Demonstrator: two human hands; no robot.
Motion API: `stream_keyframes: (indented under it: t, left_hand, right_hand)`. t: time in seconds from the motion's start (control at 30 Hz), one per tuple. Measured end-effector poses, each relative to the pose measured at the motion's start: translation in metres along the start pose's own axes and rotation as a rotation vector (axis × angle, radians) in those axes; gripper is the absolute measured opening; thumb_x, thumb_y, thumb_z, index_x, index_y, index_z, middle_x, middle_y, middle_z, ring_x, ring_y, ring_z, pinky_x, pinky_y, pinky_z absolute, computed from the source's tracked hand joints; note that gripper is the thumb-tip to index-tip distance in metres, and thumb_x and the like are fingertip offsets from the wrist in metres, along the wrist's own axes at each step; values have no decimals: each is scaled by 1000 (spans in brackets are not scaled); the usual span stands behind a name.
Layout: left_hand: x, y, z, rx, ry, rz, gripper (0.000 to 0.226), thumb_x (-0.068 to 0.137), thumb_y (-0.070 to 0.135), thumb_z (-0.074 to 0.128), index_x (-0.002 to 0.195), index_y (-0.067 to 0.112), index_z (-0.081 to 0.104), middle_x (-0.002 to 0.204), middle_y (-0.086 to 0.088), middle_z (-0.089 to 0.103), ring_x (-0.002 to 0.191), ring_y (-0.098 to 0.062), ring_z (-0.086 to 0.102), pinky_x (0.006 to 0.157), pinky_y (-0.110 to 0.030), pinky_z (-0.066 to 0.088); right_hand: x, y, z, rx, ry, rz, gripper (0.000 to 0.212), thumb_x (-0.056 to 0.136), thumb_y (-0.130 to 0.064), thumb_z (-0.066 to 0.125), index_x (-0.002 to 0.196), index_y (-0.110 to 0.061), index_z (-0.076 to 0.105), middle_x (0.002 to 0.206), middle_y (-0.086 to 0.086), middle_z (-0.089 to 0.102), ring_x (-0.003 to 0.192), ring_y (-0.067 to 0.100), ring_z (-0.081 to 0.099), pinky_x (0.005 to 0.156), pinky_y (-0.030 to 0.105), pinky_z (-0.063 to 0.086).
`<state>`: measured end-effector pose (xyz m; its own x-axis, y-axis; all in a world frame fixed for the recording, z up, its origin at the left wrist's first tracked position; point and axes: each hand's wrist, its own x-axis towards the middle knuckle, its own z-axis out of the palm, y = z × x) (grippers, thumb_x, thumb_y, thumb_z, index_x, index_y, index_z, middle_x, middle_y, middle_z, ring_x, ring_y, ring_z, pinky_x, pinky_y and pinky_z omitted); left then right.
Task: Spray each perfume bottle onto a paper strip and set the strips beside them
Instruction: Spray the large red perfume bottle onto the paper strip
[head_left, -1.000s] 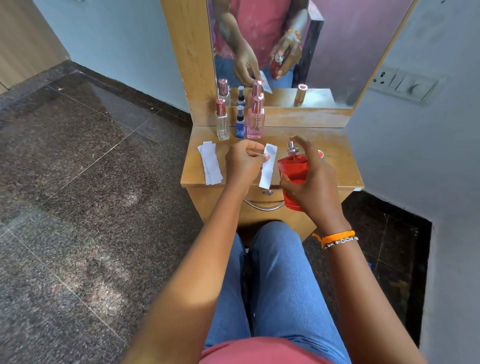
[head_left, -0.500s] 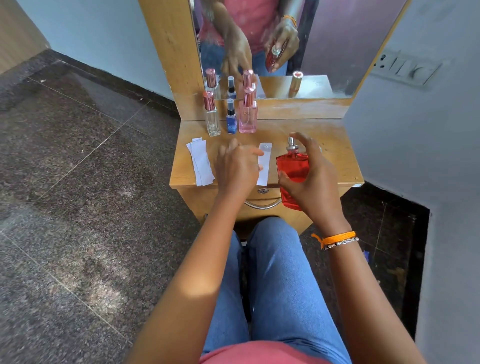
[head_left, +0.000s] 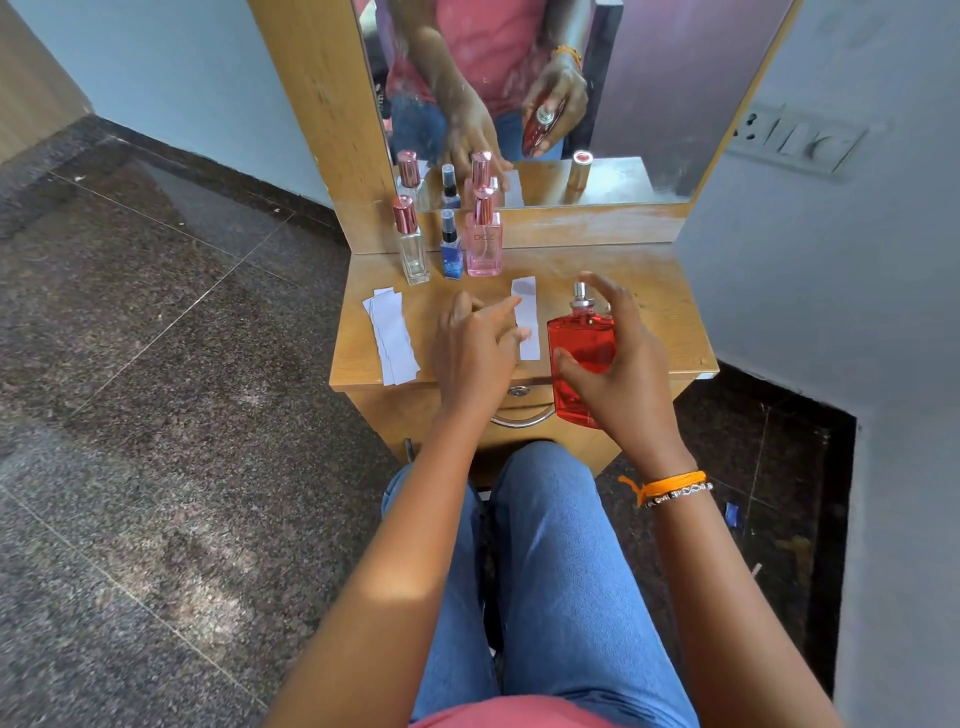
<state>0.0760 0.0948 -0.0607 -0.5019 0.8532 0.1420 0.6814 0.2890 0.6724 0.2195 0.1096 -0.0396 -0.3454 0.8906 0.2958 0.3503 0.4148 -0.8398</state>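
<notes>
Right hand (head_left: 623, 374) is gripping the red perfume bottle (head_left: 579, 358), red liquid nearly filling it; left hand (head_left: 475, 353) is hovering with fingers loosely spread beside a paper strip (head_left: 525, 317).

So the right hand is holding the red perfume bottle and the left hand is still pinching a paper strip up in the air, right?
Not quite. The right hand does hold the red perfume bottle, but the head view shows the paper strip lying flat on the table, with the open left hand over its near end.

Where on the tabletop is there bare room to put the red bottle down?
Bare wood lies right of the single strip, out to the table edge, behind the red bottle. Crowded: back left, where three bottles stand, and the strip stack.
</notes>
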Motion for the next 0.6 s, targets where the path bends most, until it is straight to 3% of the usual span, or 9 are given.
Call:
stream_keyframes:
  t: [0.07,0.13,0.23,0.3,0.37,0.47,0.53,0.6]
  left_hand:
    - [-3,4,-6,-135,17,11,35,90,23,57,125,27,58,92,3,43,97,-20,49,87,-32,45]
    - [-8,9,-14,-316,-73,11,34,95,25,48,128,26,55,102,0,49,103,-17,52,91,-29,44]
    - [-20,14,-27,-646,-458,-36,37,96,36,44,130,25,50,125,1,58,115,-8,55,97,-26,46]
    - [-28,14,-27,-807,-611,-82,29,93,26,53,123,27,52,120,-1,63,112,-12,60,98,-32,49]
    - [-31,14,-25,-849,-557,-101,34,85,19,65,117,24,55,114,-6,66,108,-18,63,97,-42,50]
    - [-31,11,-28,-833,-441,-121,43,80,15,71,120,17,56,112,-8,68,104,-18,64,92,-42,53]
    - [-29,7,-32,-796,-391,-117,43,80,13,71,120,16,56,110,-4,68,102,-15,65,90,-37,53]
    - [-28,4,-36,-799,-368,-105,44,79,10,71,120,16,56,107,-1,69,99,-12,65,86,-30,54]
  right_hand:
    - [0,0,0,80,-1,12,66,78,-2,68,134,-23,42,99,-13,60,75,2,63,71,12,48]
    - [0,-3,0,187,0,14,63,81,1,66,135,-20,40,103,-16,57,77,-2,62,72,12,48]
    - [0,-11,0,405,15,69,55,89,-5,61,135,-21,37,108,-9,56,87,-1,60,76,21,51]
    - [1,-17,-1,518,3,116,43,96,-12,52,134,-26,38,110,-6,56,94,6,61,81,28,54]
    - [5,-19,-2,525,-30,129,30,101,-24,40,131,-29,43,114,-6,58,106,16,60,90,34,52]
    - [14,-8,-7,339,67,59,36,101,-35,29,126,-26,55,111,-10,62,109,10,58,96,32,47]
    - [22,9,-10,176,211,27,34,99,-30,34,121,-26,59,108,-10,63,110,15,57,98,37,42]
    - [29,32,-10,-86,202,9,32,91,-13,45,119,-19,61,106,0,63,107,25,56,95,36,40]
